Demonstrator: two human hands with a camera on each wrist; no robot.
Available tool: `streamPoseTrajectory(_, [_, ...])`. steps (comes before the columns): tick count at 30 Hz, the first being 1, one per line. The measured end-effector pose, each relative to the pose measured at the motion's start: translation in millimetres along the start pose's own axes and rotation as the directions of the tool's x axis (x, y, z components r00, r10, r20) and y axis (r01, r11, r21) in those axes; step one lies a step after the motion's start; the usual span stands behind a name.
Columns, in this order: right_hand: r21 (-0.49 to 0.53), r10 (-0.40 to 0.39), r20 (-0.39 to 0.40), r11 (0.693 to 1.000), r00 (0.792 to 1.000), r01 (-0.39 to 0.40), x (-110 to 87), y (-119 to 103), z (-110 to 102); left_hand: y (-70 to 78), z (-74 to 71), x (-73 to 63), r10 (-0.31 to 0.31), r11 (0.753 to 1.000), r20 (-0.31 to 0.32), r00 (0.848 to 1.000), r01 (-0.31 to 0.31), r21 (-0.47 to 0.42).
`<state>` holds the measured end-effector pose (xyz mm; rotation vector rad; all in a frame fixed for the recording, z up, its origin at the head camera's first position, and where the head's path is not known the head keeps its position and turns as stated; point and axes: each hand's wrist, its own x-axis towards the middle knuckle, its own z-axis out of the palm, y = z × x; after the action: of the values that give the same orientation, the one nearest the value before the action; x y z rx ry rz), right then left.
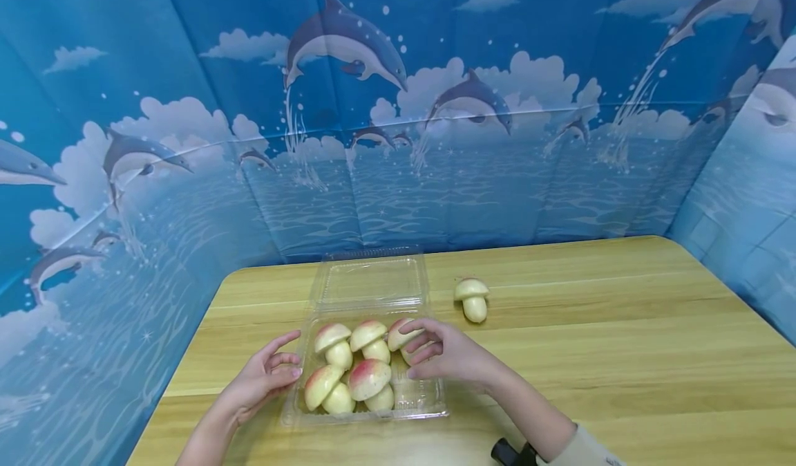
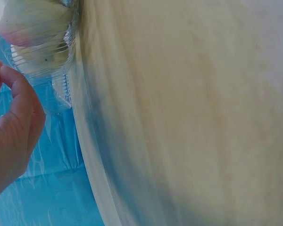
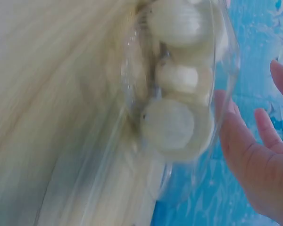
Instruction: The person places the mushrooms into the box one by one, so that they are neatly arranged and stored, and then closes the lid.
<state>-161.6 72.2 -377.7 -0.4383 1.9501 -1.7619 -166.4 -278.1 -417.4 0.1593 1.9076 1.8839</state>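
Observation:
A clear plastic clamshell box lies on the table with its lid folded back. Inside sit several mushroom-shaped buns with pink-tinged cream caps, among them a front bun and a back-right bun. My right hand hovers over the box's right side, its fingers loosely bent and partly hiding that back-right bun; in the right wrist view its thumb is by the box wall. Along the left wall, my left hand has fingers and thumb parted, fingertips at the edge. Whether they touch it, I cannot tell.
One more mushroom-shaped bun lies on the wooden table, right of the box. The raised lid reaches the table's back edge, near a blue dolphin-print curtain. A black object shows by the right sleeve.

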Motion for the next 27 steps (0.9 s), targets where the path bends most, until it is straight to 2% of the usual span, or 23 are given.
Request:
streamPoseTrajectory(10, [0.066, -0.013, -0.037, 0.998, 0.999, 0.015, -16.3, 4, -25, 2.2, 1.4, -0.9, -0.005, 1.0, -0.013, 1.0, 0.005, 0.007])
streamPoseTrajectory(22, [0.026, 0.018, -0.105, 1.0, 0.994, -0.015, -30.6, 8, -53, 0.7, 1.4, -0.5, 0.011, 1.0, -0.006, 1.0, -0.011, -0.005])
streamPoseTrajectory(27, [0.021, 0.021, -0.187, 1.0, 0.982, -0.018, -33.3, 12, -67, 0.4, 0.7, -0.8, 0.007, 1.0, -0.009, 1.0, -0.007, -0.003])
